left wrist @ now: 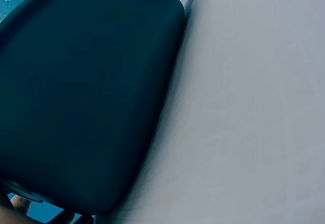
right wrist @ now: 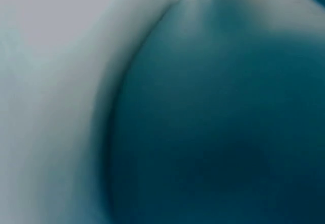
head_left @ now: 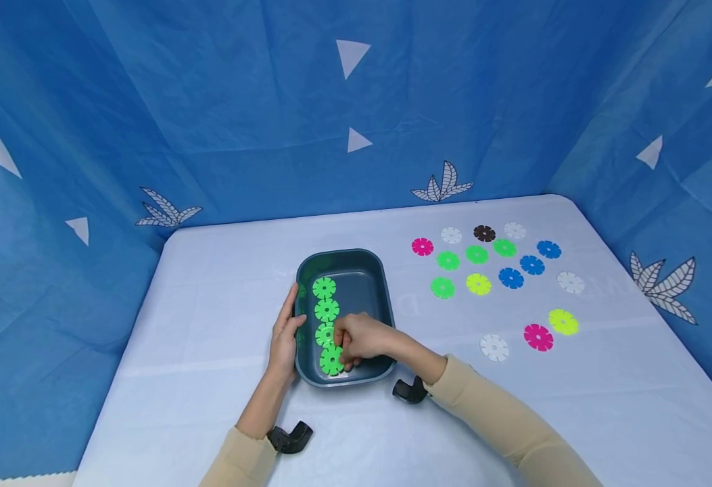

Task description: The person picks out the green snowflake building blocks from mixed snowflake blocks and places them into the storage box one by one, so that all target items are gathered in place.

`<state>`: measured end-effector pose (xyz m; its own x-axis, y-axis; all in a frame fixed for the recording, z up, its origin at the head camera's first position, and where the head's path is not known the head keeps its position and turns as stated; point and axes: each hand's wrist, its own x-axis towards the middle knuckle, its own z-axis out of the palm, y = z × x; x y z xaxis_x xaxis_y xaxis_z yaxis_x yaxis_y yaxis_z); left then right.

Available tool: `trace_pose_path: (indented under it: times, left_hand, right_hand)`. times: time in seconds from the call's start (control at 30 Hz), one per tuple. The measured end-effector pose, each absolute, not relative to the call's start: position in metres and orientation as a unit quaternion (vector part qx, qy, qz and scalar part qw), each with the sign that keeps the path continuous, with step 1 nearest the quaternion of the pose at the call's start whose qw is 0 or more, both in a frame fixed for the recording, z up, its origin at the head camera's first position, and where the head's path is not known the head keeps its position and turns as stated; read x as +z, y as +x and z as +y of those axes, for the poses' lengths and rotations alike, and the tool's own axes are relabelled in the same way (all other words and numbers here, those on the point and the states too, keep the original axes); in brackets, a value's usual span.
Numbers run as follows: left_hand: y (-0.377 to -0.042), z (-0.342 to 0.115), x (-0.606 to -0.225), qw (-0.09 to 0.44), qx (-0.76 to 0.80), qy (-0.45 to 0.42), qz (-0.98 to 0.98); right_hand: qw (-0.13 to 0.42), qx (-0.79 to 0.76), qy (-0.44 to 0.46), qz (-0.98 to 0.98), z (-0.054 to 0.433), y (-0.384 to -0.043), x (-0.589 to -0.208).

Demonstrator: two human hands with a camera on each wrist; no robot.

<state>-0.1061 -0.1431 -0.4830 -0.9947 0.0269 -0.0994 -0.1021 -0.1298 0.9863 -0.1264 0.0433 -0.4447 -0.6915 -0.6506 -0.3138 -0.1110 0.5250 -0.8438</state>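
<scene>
A dark blue-green plastic tray (head_left: 376, 270) stands on the white table. Down its left side runs a column of several green slotted discs (head_left: 324, 288). My left hand (head_left: 282, 345) grips the tray's left side, thumb over the rim and fingers along the outer wall. Inside the tray, my right hand (head_left: 364, 338) has curled fingers at the right edge of the nearest green disc (head_left: 330, 360) and appears to pinch it; the fingertips are partly hidden. In the left wrist view the tray's outer wall (left wrist: 96, 92) fills the left half. The right wrist view shows the tray wall (right wrist: 218, 107), blurred.
On the table's right side lie loose slotted discs: several green (head_left: 448, 261), blue (head_left: 510, 278) and white (head_left: 494, 348), some pink (head_left: 539, 337) and yellow (head_left: 563, 322), one dark brown (head_left: 485, 233). Black wrist mounts (head_left: 291, 437) sit by both forearms. A blue curtain (head_left: 282, 122) encloses the table.
</scene>
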Motion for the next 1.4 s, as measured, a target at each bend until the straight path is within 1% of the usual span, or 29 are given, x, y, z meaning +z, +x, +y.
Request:
trace_pose_path:
  times: [0.67, 1.4]
  left_hand:
    - [-0.1082, -0.1433, -0.4819, 0.044, 0.745, -0.028, 0.665]
    - [-0.1073, -0.1434, -0.4821, 0.044, 0.749, -0.030, 0.661]
  right_hand:
    - [0.309, -0.414, -0.230, 0.825, 0.0416, -0.1279, -0.4494]
    - [0.311, -0.409, -0.221, 0.829, 0.0418, -0.1257, -0.4447]
